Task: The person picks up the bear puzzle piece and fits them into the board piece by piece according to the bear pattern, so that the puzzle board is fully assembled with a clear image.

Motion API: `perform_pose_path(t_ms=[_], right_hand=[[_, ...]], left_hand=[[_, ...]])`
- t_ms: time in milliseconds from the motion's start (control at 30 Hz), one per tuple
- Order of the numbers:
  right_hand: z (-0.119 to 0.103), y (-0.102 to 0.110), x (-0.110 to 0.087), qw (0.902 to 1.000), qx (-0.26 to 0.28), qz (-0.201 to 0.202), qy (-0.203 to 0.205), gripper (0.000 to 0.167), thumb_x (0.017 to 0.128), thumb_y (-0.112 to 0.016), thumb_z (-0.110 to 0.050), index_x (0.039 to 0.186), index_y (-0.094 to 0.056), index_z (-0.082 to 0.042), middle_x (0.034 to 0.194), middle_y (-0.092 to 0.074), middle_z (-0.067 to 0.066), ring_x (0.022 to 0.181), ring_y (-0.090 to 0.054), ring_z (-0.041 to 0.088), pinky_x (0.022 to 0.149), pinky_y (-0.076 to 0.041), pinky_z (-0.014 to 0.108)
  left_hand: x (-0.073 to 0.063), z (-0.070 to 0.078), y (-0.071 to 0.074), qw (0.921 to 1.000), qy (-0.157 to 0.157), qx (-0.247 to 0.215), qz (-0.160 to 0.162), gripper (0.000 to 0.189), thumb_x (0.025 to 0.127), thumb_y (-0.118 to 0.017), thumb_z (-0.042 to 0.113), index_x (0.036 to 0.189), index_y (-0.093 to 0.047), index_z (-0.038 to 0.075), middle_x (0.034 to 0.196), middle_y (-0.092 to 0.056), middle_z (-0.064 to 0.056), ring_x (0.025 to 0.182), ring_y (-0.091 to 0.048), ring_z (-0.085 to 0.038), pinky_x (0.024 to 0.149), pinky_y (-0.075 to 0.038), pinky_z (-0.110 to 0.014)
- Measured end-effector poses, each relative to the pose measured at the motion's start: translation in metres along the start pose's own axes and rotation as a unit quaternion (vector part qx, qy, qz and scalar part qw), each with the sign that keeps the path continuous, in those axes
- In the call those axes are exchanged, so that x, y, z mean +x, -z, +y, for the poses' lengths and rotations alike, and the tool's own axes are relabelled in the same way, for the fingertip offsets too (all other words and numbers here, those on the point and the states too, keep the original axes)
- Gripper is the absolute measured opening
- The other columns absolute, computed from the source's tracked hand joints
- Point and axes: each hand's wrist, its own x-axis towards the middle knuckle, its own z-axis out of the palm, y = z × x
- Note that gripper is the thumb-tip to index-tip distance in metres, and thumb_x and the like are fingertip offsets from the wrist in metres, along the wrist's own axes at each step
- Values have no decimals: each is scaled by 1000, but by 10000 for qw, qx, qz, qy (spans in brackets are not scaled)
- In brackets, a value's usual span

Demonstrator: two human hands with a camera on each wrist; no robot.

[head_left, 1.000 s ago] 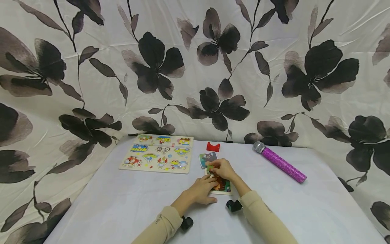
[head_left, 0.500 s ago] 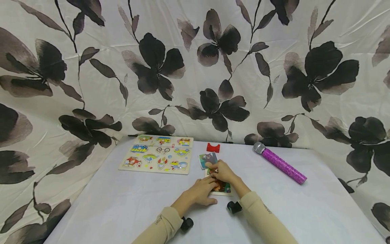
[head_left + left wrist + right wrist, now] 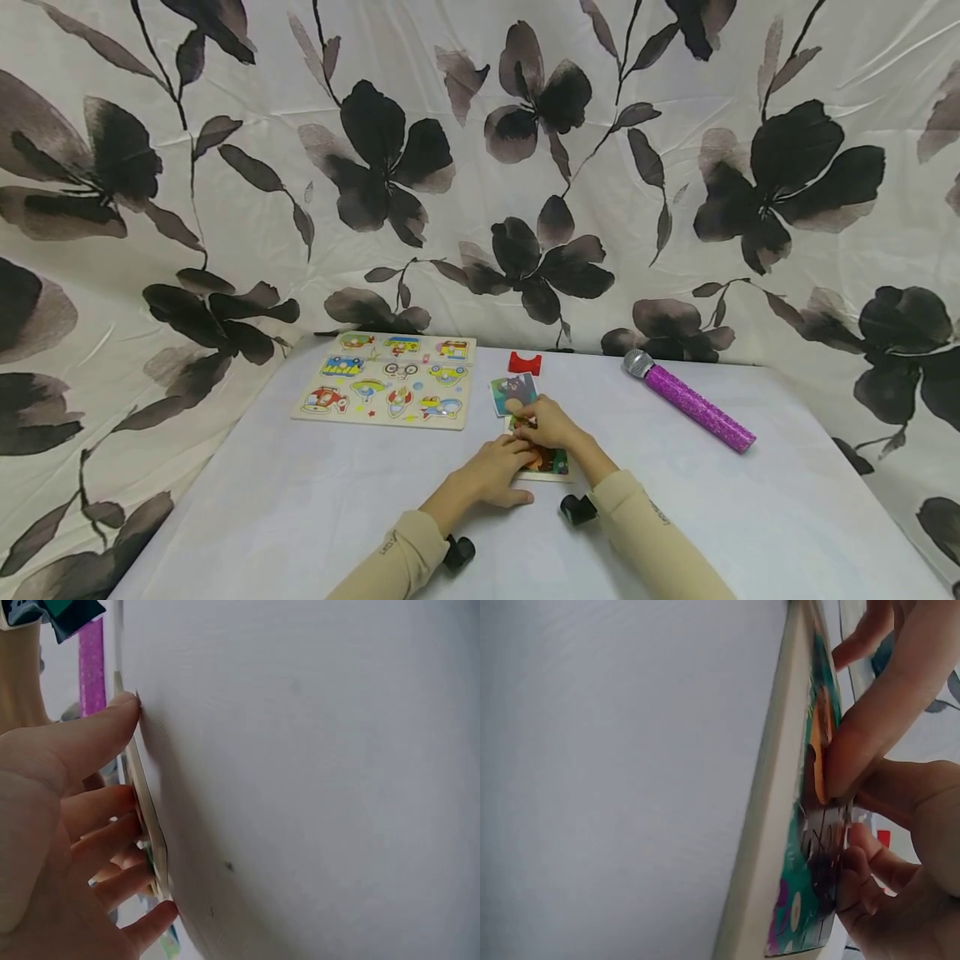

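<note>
A small picture puzzle board [image 3: 555, 463] with a brown animal on green lies in front of me. My left hand [image 3: 493, 473] rests on its left side, fingers stretched over the picture, thumb spread toward me. In the left wrist view, the left fingers [image 3: 112, 838] lie along the thin edge of the board [image 3: 154, 832]. My right hand [image 3: 553, 423] is over the far part of the board with bent fingers, pinching a small puzzle piece down at its surface; the hand mostly hides the piece. Close up, fingertips meet the glossy picture [image 3: 817, 825].
A blue-green animal picture tile [image 3: 512, 390] lies just beyond the board, and a red notched piece [image 3: 525, 363] behind it. To the left is a large vehicle peg puzzle [image 3: 382, 408]. A glittery purple microphone [image 3: 693, 404] lies at the right. Floral cloth [image 3: 525, 275] hangs behind.
One second ago a green puzzle piece showed between my right fingers; that hand has since lowered slightly onto the board, covering it. The left hand has stayed in place.
</note>
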Motion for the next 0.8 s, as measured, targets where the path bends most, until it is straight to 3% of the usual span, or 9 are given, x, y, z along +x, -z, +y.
perform_pose_path(t_ms=[200,367,567,800], right_hand=[[0,1,-2,9999,-133,-75,75,30,82,-71,-12,109,-70,1,95,-58,16,80,-46,18,70,-43,32],[0,5,1,9997,-2,-159,157,28,79,-75,-12,104,-72,2,92,-65,14,77,-45,16,69,-43,30],[-2,6,5,9995,215,-132,-192,28,77,-76,-12,101,-73,0,90,-68,8,74,-44,13,67,-42,26],[-3,4,3,9993,304,-83,-215,28,75,-76,-14,99,-73,1,93,-66,9,85,-52,18,80,-49,38]], left_hand=[[-2,2,2,9998,72,174,-51,63,84,-67,45,136,-51,14,141,-46,-1,130,-38,-23,101,-38,-44],[-1,4,2,9991,124,393,-53,64,83,-65,48,136,-51,16,141,-47,0,127,-38,-21,95,-38,-41],[0,4,1,9983,205,537,-111,64,83,-65,50,137,-51,18,142,-46,2,119,-41,-19,93,-40,-42],[-1,8,0,9962,245,803,-238,67,84,-61,54,139,-48,18,144,-43,3,123,-40,-20,90,-40,-39]])
